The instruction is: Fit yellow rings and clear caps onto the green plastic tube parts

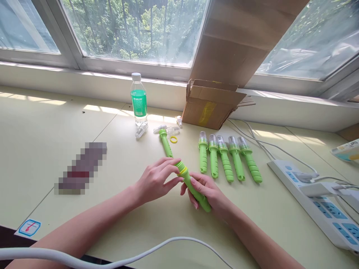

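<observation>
My right hand (206,190) is wrapped round a green flashlight body (202,200), which slants with its threaded open end up and to the left. A yellow ring (183,172) sits round the neck, just below the threads. The fingers and thumb of my left hand (159,178) close on this ring at the neck. Beyond my left fingertips lies another green flashlight body (166,144), without a cap. Close to it are a loose yellow ring (173,139) and several clear caps (172,130). To the right, several flashlights with clear caps (225,160) lie in a row.
A water bottle (138,101) stands near the window sill, with a clear cap (141,130) before it. At the back is an open cardboard box (211,106). A power strip (316,201) with plugs and cables lies right. A white cable (157,244) crosses the foreground; a pixelated patch (82,168) lies left.
</observation>
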A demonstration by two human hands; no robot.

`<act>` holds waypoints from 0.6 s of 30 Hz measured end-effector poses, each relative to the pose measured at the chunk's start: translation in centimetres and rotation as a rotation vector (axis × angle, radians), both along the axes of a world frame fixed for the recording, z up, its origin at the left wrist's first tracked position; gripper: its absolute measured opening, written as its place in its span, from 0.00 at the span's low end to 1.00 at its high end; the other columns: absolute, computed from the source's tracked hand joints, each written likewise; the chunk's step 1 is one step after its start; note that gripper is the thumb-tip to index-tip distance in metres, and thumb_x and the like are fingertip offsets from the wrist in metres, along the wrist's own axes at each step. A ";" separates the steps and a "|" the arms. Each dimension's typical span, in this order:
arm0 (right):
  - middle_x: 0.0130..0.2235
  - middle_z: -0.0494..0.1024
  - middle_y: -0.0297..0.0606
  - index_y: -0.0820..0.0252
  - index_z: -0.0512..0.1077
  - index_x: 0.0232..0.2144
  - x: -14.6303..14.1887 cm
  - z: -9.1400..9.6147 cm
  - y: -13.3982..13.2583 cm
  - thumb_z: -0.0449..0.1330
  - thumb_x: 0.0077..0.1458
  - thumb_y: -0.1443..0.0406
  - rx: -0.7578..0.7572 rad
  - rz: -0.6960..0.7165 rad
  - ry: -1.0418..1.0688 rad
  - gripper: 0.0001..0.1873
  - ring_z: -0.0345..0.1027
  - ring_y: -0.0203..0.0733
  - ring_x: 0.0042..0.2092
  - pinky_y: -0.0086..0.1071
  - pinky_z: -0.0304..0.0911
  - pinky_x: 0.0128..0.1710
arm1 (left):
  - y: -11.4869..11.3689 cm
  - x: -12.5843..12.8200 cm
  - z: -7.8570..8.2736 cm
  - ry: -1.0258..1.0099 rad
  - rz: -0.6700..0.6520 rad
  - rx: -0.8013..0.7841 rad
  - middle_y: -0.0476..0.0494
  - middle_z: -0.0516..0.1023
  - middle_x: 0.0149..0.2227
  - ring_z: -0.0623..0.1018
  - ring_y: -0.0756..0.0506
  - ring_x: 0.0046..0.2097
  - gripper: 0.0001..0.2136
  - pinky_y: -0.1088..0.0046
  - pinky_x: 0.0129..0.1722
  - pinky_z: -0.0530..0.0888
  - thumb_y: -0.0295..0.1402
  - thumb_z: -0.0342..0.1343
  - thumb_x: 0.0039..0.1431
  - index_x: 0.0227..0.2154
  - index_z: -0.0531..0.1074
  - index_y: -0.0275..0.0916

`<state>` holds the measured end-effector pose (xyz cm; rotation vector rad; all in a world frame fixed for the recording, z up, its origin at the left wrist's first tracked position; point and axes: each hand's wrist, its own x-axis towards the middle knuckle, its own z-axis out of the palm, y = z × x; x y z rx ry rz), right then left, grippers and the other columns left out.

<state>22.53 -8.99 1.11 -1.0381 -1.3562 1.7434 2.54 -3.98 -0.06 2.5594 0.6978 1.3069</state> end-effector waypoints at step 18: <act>0.28 0.77 0.37 0.60 0.65 0.39 0.1 0.2 0.1 0.55 0.57 0.55 -0.035 -0.035 -0.002 0.15 0.54 0.26 0.11 0.23 0.44 0.10 | -0.7 0.3 0.2 -0.069 -0.077 -0.199 0.36 0.73 0.51 0.74 0.42 0.51 0.04 0.62 0.46 0.74 0.30 0.57 0.55 0.33 0.69 0.39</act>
